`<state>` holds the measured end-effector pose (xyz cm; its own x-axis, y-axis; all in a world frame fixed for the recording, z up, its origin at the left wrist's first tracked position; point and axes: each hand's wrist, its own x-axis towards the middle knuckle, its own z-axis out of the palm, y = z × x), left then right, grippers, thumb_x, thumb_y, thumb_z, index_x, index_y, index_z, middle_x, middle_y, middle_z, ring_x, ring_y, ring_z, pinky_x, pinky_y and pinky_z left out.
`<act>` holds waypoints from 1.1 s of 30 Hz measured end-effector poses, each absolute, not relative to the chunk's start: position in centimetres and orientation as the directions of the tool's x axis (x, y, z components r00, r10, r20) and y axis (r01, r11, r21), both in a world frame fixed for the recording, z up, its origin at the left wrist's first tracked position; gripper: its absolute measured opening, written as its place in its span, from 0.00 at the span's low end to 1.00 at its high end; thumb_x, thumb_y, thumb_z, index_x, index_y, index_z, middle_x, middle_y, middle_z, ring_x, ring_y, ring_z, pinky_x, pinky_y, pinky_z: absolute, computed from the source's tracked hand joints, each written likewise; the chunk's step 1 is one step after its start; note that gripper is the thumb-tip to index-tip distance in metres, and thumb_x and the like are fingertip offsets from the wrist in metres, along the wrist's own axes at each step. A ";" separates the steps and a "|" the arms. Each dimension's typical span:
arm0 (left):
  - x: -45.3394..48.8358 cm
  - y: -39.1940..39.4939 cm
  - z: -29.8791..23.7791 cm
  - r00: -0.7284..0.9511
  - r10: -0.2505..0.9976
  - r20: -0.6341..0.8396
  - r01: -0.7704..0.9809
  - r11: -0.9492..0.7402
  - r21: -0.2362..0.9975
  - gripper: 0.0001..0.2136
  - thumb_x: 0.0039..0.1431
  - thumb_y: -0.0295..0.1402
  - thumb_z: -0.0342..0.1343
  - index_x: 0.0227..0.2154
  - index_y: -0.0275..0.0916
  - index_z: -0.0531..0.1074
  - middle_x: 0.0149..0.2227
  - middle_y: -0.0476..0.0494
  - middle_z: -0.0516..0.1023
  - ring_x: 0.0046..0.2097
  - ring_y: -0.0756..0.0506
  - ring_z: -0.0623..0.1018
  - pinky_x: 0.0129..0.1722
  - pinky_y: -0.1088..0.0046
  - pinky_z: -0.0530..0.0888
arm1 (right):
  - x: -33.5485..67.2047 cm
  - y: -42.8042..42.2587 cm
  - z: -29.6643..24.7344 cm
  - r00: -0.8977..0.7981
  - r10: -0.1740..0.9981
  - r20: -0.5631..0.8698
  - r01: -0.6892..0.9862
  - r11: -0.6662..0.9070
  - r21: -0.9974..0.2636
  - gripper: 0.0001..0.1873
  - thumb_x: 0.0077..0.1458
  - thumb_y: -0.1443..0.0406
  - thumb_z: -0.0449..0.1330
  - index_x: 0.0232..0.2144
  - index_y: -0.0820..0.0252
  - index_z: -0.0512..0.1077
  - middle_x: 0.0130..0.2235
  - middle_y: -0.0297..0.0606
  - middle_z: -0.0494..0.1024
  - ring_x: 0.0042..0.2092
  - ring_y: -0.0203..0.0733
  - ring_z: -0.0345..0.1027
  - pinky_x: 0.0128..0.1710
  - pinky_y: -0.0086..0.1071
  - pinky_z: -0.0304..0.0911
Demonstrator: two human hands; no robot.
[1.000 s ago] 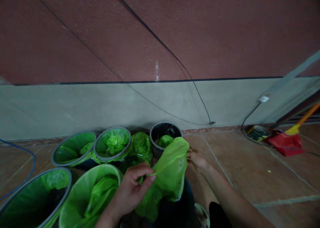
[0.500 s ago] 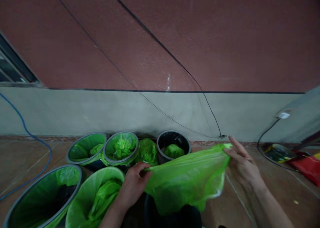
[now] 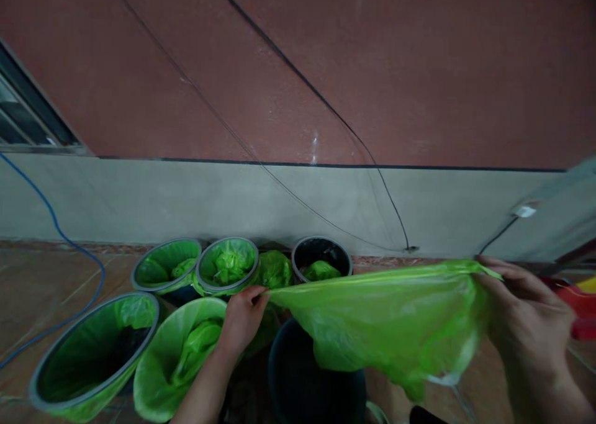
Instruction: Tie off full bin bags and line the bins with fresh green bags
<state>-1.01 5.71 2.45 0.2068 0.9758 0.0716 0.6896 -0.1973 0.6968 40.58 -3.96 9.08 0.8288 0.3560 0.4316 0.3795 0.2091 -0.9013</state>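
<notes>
A thin green plastic bag (image 3: 386, 318) is stretched sideways in the air between my two hands. My left hand (image 3: 244, 318) pinches its left top corner. Its right top corner is gripped by my right hand (image 3: 531, 312), fingers closed on the edge. Below the bag's left part stands a dark bin (image 3: 298, 374) with no liner visible, its right side partly covered by the hanging plastic. Just left of my left hand is a bin lined in green (image 3: 162, 356), with crumpled green plastic inside.
More green-lined bins (image 3: 46, 393) stand at the left and along the wall (image 3: 261, 200). A black bin (image 3: 349, 259) at the back holds green plastic. A blue hose (image 3: 56, 219) runs down the left. Red material (image 3: 575, 303) lies at far right.
My right hand has moved to the right, pulling the bag out wider and tauter. My left hand has risen slightly. More of the dark bin's opening shows.
</notes>
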 end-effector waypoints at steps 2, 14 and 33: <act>-1.6 6.1 1.8 0.168 0.985 0.034 0.714 -0.146 0.685 0.13 0.62 0.35 0.49 0.33 0.41 0.79 0.35 0.43 0.82 0.39 0.42 0.80 0.42 0.67 0.74 | 39.8 -4.2 9.2 0.830 0.492 0.262 0.224 0.136 -0.965 0.16 0.34 0.60 0.74 0.27 0.59 0.77 0.28 0.35 0.77 0.26 0.33 0.67 0.23 0.26 0.61; 7.7 -0.2 10.5 0.496 0.811 0.310 0.396 -0.529 0.751 0.34 0.53 0.32 0.59 0.64 0.39 0.61 0.60 0.37 0.73 0.60 0.39 0.72 0.62 0.57 0.67 | 24.9 -4.1 12.2 0.042 0.972 0.232 0.513 0.178 -0.839 0.10 0.56 0.65 0.57 0.36 0.58 0.78 0.34 0.35 0.80 0.36 0.38 0.73 0.37 0.31 0.66; 0.9 -3.8 18.5 0.107 0.988 0.115 0.026 -0.119 0.993 0.19 0.45 0.37 0.62 0.42 0.34 0.78 0.27 0.50 0.79 0.25 0.51 0.72 0.28 0.77 0.69 | 18.6 -17.7 2.1 0.450 0.848 0.279 0.564 -0.028 -0.825 0.43 0.46 0.56 0.66 0.64 0.56 0.59 0.63 0.48 0.64 0.66 0.57 0.55 0.65 0.54 0.52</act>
<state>0.87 -3.76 18.50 0.1069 0.9876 0.1152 0.0262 -0.1186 0.9926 18.63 -17.73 2.09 0.4505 0.8480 0.2793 0.5644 -0.0281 -0.8250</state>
